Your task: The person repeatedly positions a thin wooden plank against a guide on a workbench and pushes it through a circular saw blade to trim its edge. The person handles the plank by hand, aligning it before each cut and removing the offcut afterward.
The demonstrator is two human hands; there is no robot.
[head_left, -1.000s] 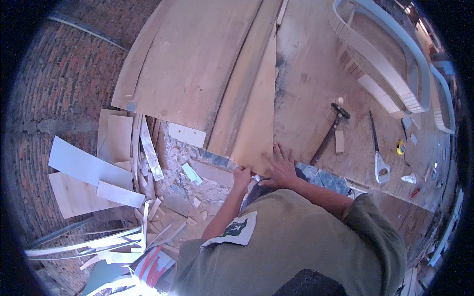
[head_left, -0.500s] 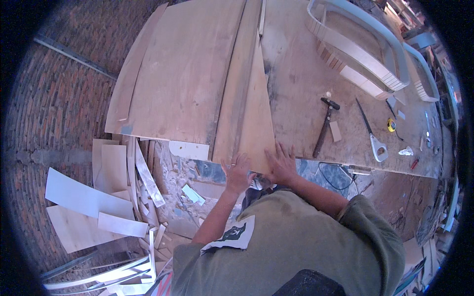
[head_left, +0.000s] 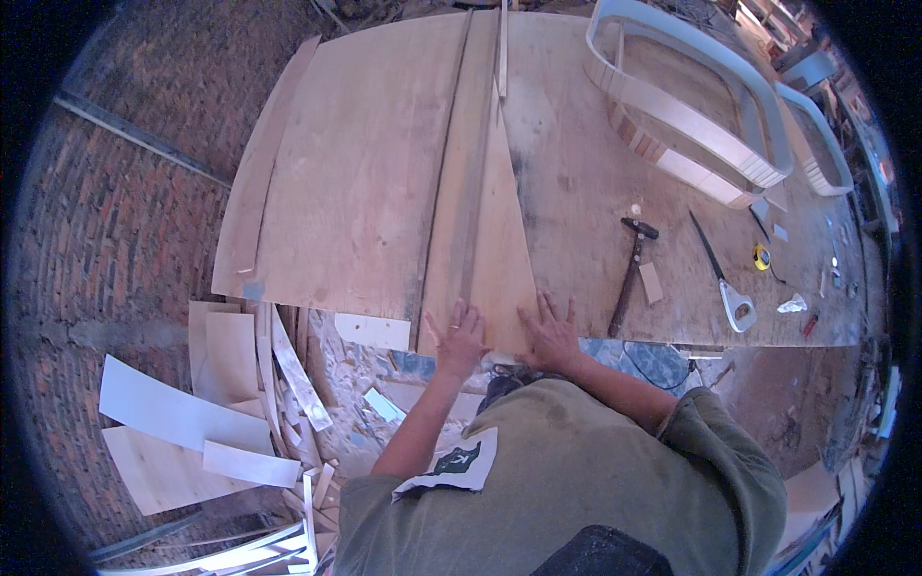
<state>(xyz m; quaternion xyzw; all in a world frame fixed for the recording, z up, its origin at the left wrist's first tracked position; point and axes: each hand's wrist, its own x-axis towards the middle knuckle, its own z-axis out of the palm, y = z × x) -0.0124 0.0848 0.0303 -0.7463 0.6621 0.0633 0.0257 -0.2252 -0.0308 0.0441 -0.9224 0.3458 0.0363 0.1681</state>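
Note:
My left hand point(head_left: 461, 342) lies with fingers spread at the near end of a long strip of plywood point(head_left: 451, 221). Beside it, a tapering light-wood piece point(head_left: 503, 240) widens toward me, and my right hand point(head_left: 552, 334) rests on its near right corner, fingers stretched out. Both palms are near the edge of the work table point(head_left: 567, 202), and neither hand grips a tool. A hammer point(head_left: 629, 283) with a dark handle lies to the right of my right hand, next to a small wood block point(head_left: 651, 283).
Farther right are a handsaw point(head_left: 718, 274), a yellow tape measure point(head_left: 762, 256) and a rounded wooden frame point(head_left: 682, 144). A wide plywood sheet point(head_left: 355, 173) covers the table's left side. Offcut panels point(head_left: 173, 403) lean below, by a brick surface point(head_left: 115, 221).
The view has shifted slightly, so the table appears lower. Both hands remain at the near edge, and my left hand's fingers now lie farther onto the wood.

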